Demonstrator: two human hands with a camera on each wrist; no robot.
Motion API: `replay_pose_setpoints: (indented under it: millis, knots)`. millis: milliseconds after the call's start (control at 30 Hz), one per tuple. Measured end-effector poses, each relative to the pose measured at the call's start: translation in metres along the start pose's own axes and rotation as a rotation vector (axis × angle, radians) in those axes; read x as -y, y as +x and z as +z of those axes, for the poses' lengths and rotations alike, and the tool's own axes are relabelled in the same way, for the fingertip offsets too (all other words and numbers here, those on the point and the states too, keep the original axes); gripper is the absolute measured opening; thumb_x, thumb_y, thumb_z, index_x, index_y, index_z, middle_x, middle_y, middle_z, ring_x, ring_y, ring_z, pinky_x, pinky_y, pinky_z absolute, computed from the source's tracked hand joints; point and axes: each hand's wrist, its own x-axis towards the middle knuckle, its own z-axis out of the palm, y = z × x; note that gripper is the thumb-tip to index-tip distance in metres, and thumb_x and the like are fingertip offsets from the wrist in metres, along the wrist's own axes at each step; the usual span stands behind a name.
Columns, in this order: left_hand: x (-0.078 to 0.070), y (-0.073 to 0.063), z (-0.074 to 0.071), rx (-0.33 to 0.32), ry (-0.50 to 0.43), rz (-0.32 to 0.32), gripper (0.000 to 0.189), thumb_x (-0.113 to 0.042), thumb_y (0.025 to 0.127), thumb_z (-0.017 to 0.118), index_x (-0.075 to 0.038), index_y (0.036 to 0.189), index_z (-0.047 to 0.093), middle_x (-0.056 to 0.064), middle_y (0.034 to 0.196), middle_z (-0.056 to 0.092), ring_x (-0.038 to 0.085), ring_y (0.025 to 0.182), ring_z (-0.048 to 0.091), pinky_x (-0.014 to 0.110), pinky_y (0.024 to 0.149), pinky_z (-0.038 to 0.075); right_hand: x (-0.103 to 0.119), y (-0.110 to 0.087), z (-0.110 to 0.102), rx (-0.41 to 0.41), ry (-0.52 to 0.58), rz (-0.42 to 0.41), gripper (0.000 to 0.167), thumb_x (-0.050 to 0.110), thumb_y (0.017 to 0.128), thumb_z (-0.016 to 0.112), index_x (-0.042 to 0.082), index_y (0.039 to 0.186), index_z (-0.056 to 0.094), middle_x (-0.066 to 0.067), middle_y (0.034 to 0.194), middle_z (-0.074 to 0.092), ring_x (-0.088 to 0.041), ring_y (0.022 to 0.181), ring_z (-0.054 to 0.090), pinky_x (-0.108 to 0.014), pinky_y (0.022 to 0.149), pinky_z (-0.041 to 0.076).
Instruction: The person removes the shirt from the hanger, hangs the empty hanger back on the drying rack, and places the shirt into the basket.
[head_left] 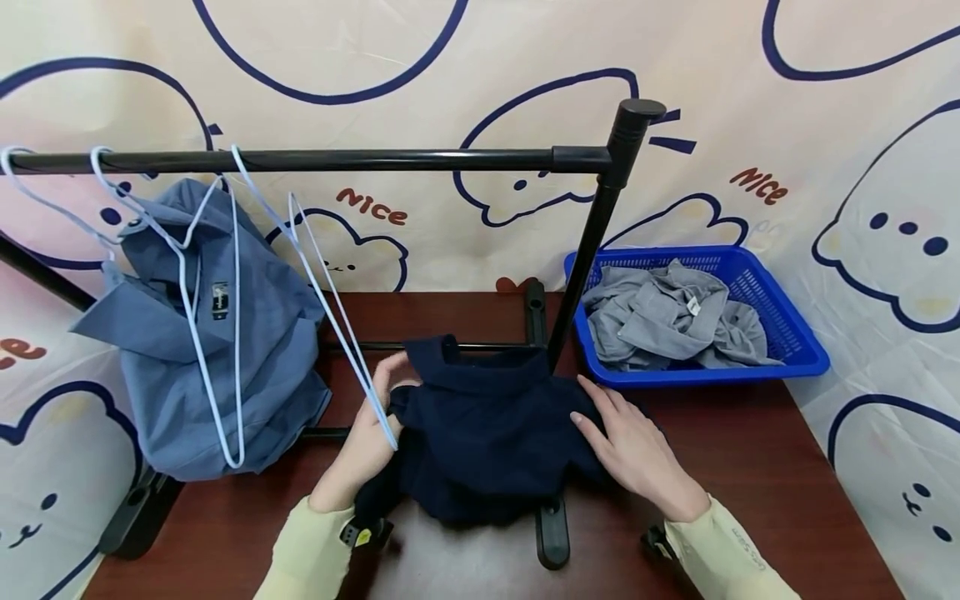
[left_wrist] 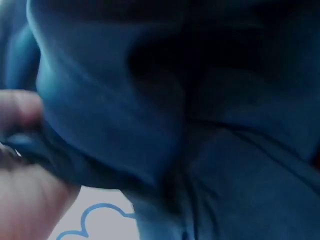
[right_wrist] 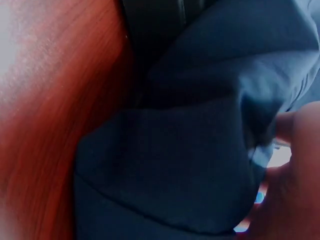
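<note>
A navy collared shirt (head_left: 487,433) is bunched in front of me, its collar upward, over the rack's foot. My left hand (head_left: 371,433) grips its left side; in the left wrist view the thumb and a finger (left_wrist: 20,107) pinch dark cloth. At the shirt's right side, my right hand (head_left: 630,442) rests with thumb and forefinger extended and apart. The right wrist view shows fingertips (right_wrist: 285,127) against the navy cloth (right_wrist: 170,160), partly hidden by folds. A pale blue hanger (head_left: 330,292) slants down from the rail, its lower end crossing in front of my left hand.
A black rack rail (head_left: 405,160) spans the left, joined to an upright post (head_left: 592,242). More hangers (head_left: 180,275) and a blue-grey shirt (head_left: 277,358) hang there. At right, a blue basket (head_left: 806,354) holds grey clothing (head_left: 675,312) on the brown table (head_left: 765,467).
</note>
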Motion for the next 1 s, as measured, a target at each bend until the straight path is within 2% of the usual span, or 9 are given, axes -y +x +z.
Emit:
replay_pose_setpoints:
  millis: [100,200,300,467,533,600,767,867,1000]
  knots:
    - [0.005,0.002,0.005,-0.08,0.233,-0.103,0.078,0.004,0.1,0.052,-0.018,0.161,0.01,0.023,0.14,0.049,0.033,0.129,0.047,0.044,0.107,0.034,0.0,0.0,-0.003,-0.003,-0.03,0.024,0.065,0.053,0.106,0.046,0.016,0.159,0.038,-0.018,0.144,0.052,-0.042,0.126,0.053,-0.062,0.091,0.047]
    - [0.003,0.002,0.007,-0.148,0.47,-0.259,0.089,0.001,0.097,0.049,-0.026,0.164,-0.002,0.028,0.151,0.033,0.044,0.137,0.035,0.057,0.111,0.026,0.002,-0.002,-0.008,0.028,-0.07,0.097,0.077,0.067,0.101,0.043,0.017,0.159,0.037,-0.02,0.147,0.049,-0.044,0.131,0.046,-0.066,0.094,0.043]
    - [-0.001,0.002,0.008,-0.189,0.514,-0.338,0.081,-0.011,0.106,0.044,-0.033,0.163,-0.008,0.025,0.162,0.013,0.045,0.145,0.021,0.061,0.113,0.021,0.007,-0.005,-0.014,0.117,-0.055,0.217,0.095,0.082,0.092,0.038,0.019,0.162,0.03,-0.023,0.153,0.041,-0.048,0.134,0.042,-0.069,0.095,0.04]
    - [-0.003,0.001,0.014,-0.213,0.349,-0.121,0.062,-0.028,0.113,0.031,-0.027,0.164,-0.004,0.009,0.169,-0.002,0.032,0.153,0.004,0.062,0.115,0.018,0.012,-0.007,-0.015,0.264,0.08,0.303,0.102,0.087,0.088,0.037,0.028,0.165,0.006,-0.025,0.161,0.025,-0.055,0.126,0.048,-0.069,0.094,0.041]
    - [-0.003,-0.002,0.018,-0.18,0.335,-0.023,0.065,-0.039,0.111,0.038,-0.025,0.165,0.004,0.008,0.169,-0.004,0.035,0.152,0.004,0.067,0.113,0.018,0.013,-0.007,-0.011,0.282,0.144,0.293,0.098,0.084,0.089,0.039,0.036,0.164,-0.001,-0.022,0.163,0.021,-0.055,0.126,0.048,-0.071,0.095,0.038]
    - [-0.001,-0.005,0.022,-0.12,0.388,-0.015,0.078,-0.057,0.103,0.049,-0.03,0.165,0.01,0.006,0.169,-0.008,0.04,0.152,-0.001,0.076,0.108,0.014,0.014,-0.006,-0.006,0.273,0.201,0.271,0.093,0.082,0.091,0.041,0.042,0.162,-0.003,-0.017,0.166,0.018,-0.053,0.131,0.045,-0.075,0.098,0.033]
    - [0.007,-0.01,0.031,0.112,0.698,-0.224,0.108,-0.082,0.073,0.069,-0.048,0.161,0.017,0.011,0.169,-0.011,0.058,0.146,-0.009,0.091,0.088,0.006,0.02,0.0,0.004,0.239,0.254,0.218,0.09,0.08,0.09,0.049,0.048,0.161,0.003,-0.008,0.168,0.014,-0.049,0.136,0.041,-0.077,0.099,0.029]
    - [0.013,-0.006,0.035,0.216,0.84,-0.316,0.11,-0.083,0.069,0.072,-0.047,0.161,0.023,0.019,0.168,-0.001,0.064,0.143,0.001,0.092,0.087,0.011,0.026,0.005,0.009,0.245,0.247,0.205,0.093,0.083,0.084,0.053,0.054,0.158,0.005,-0.008,0.168,0.011,-0.052,0.133,0.043,-0.074,0.098,0.035]
    - [0.021,0.009,0.034,0.288,0.856,-0.35,0.108,-0.081,0.069,0.073,-0.041,0.16,0.031,0.021,0.167,0.011,0.062,0.141,0.019,0.083,0.095,0.026,0.033,0.015,0.017,0.249,0.22,0.189,0.099,0.088,0.077,0.057,0.061,0.155,0.002,-0.008,0.168,0.009,-0.053,0.128,0.048,-0.071,0.095,0.04]
